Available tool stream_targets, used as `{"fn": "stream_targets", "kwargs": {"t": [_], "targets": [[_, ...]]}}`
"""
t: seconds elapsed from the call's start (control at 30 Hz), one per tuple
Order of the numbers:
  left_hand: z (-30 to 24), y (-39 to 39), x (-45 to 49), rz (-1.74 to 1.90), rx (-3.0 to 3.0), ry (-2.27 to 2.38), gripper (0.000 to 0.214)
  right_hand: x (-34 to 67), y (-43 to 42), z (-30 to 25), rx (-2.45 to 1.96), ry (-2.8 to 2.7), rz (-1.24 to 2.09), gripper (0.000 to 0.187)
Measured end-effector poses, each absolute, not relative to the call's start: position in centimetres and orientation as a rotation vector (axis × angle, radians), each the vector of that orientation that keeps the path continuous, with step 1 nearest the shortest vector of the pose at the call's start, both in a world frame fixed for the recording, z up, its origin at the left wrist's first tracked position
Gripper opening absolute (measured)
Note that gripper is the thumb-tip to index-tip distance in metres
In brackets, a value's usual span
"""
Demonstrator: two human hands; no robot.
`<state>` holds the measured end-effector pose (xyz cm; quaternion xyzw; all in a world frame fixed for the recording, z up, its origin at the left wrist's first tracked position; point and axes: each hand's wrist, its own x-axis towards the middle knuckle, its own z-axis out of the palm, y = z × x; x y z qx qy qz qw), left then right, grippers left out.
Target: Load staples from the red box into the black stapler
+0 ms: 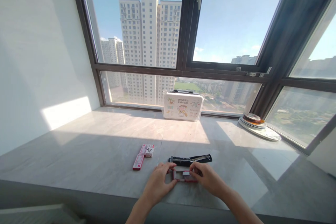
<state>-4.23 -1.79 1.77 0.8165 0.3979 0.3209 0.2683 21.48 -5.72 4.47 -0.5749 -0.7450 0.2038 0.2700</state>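
Observation:
A small red-edged staple box [179, 180] lies open on the marble sill in front of me. My left hand [160, 179] grips its left end between thumb and fingers. At the box's right side, my right hand [206, 176] has thumb and forefinger pinched on a small silvery strip of staples [186, 173]; the fingers partly hide it. Just behind both hands lies a black stapler [190, 160], its top swung open and the metal track showing. Left of the hands are a flat pink-and-white box [138, 162] and a small white box [149, 151] with a dark picture on it.
A white case with cartoon prints [183, 106] leans upright against the window. Stacked plates [258, 127] stand in the right corner by the window frame. The sill's front edge [78, 189] runs close to my forearms, and a white wall [44, 59] bounds the left.

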Motion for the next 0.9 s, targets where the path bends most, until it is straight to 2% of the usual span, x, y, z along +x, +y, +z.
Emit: {"fn": "stream_targets", "kwargs": {"t": [0.07,0.2,0.37,0.5,0.63,0.77,0.9], "targets": [[1.6,-1.7,-4.2,0.916,2.183,1.070,0.048,22.5,-6.9,3.0,-1.593,-1.913,0.520,0.027],[1.4,-1.5,-3.2,0.873,2.063,1.120,0.026,22.6,-8.1,1.9,-1.675,-1.898,0.500,0.038],[1.3,-2.1,-1.0,0.839,2.058,1.116,0.014,21.3,-7.8,3.6,-1.732,-1.956,0.525,0.036],[1.4,-1.3,-1.3,0.931,2.049,1.254,0.020,20.5,-7.1,5.0,-1.755,-1.972,0.502,0.045],[1.5,0.8,-2.3,0.882,2.153,1.397,0.038,19.3,-6.0,5.5,-1.722,-2.039,0.504,0.030],[1.6,1.6,-2.6,0.737,2.245,1.321,0.029,18.2,-4.9,5.7,-1.660,-2.124,0.454,0.018],[1.5,1.3,-2.8,0.746,2.238,1.285,0.029,17.8,-3.5,6.1,-1.600,-2.068,0.371,0.026]]}}
